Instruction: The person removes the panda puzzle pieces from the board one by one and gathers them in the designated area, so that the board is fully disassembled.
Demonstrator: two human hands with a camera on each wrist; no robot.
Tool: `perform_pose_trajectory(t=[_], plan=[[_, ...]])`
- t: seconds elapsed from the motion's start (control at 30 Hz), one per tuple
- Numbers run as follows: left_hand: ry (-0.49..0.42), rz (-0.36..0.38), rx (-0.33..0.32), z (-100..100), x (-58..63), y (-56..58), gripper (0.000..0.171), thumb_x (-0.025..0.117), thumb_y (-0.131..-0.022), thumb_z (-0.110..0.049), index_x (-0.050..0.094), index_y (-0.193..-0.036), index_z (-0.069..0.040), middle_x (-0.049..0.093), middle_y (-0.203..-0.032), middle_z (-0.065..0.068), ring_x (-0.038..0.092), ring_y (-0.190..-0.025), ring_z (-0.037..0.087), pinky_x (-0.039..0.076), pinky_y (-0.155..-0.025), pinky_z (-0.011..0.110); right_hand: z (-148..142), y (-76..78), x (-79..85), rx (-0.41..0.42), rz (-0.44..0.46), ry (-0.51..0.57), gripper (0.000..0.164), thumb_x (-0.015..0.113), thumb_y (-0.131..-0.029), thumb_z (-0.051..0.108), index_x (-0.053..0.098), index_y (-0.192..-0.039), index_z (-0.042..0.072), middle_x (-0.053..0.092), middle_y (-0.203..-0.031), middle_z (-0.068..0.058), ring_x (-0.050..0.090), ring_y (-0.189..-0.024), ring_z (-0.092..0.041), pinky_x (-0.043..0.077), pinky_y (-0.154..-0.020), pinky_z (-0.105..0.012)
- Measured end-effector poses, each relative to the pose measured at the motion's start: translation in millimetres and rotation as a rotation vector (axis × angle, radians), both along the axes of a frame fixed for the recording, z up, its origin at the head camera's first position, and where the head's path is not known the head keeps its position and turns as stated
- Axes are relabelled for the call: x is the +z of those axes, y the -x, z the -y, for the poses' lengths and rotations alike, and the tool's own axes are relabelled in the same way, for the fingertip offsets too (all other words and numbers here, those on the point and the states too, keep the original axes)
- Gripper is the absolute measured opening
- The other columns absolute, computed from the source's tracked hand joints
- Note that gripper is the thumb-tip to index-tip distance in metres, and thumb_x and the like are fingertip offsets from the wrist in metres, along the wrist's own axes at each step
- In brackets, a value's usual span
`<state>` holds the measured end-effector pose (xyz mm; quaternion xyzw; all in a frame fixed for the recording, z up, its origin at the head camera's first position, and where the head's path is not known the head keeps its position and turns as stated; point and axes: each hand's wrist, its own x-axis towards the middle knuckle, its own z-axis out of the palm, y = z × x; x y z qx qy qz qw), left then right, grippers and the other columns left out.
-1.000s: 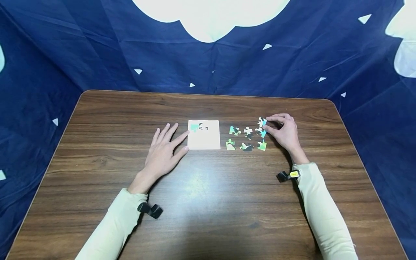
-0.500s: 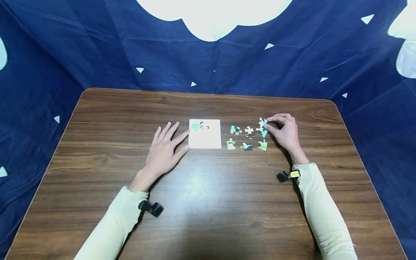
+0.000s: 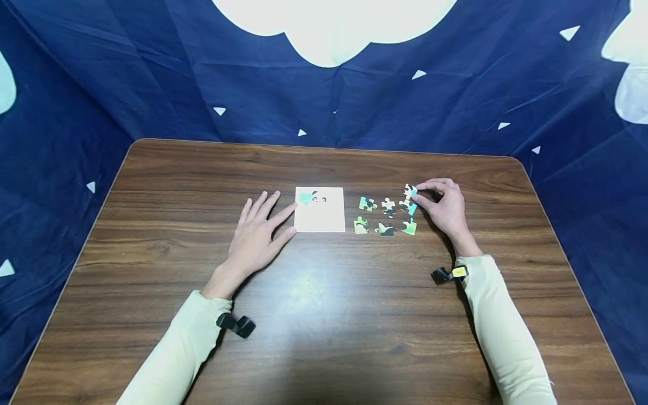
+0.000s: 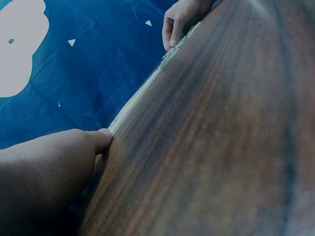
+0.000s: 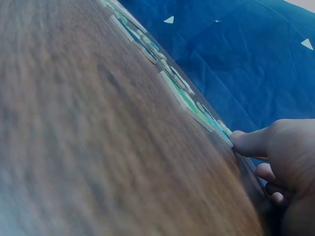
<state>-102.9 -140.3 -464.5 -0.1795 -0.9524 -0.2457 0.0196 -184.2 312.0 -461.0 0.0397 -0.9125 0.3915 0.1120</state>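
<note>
My left hand (image 3: 251, 243) lies with fingers spread on the table; its index fingertip and thumb tip touch the left edge of a square white puzzle board (image 3: 320, 216). Two pieces sit at the board's upper left: a teal corner piece (image 3: 305, 198) and a panda-face piece (image 3: 319, 197). At the far right, my right hand (image 3: 445, 208) pinches the right edge of a blue, white and black puzzle piece (image 3: 408, 190) between thumb and index finger. That piece seems to lie against another blue-edged piece (image 3: 409, 208). In the right wrist view, the thumb (image 5: 248, 143) hides part of the pinched piece.
Several loose puzzle pieces lie right of the board, among them a green corner piece (image 3: 361, 225), a black-and-white piece (image 3: 386, 229) and another green piece (image 3: 409, 226). The brown wooden table (image 3: 324, 315) ends at a blue curtain (image 3: 253, 84) behind.
</note>
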Motion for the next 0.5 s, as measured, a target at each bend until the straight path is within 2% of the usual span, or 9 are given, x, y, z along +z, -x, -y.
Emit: perform_pose_trajectory(t=[0.5], plan=[[0.011, 0.018, 0.005, 0.1, -1.3, 0.6, 0.061, 0.059, -0.113, -0.051, 0.052, -0.168, -0.025, 0.029, -0.181, 0.017, 0.013, -0.171, 0.040, -0.003, -0.139, 0.056, 1.9, 0.9, 1.5, -0.004, -0.038, 0.025, 0.021, 0.087, -0.097, 0.007, 0.084, -0.116, -0.001, 0.076, -0.122, -0.023, 0.059, -0.125, -0.038, 0.038, -0.115, -0.055]])
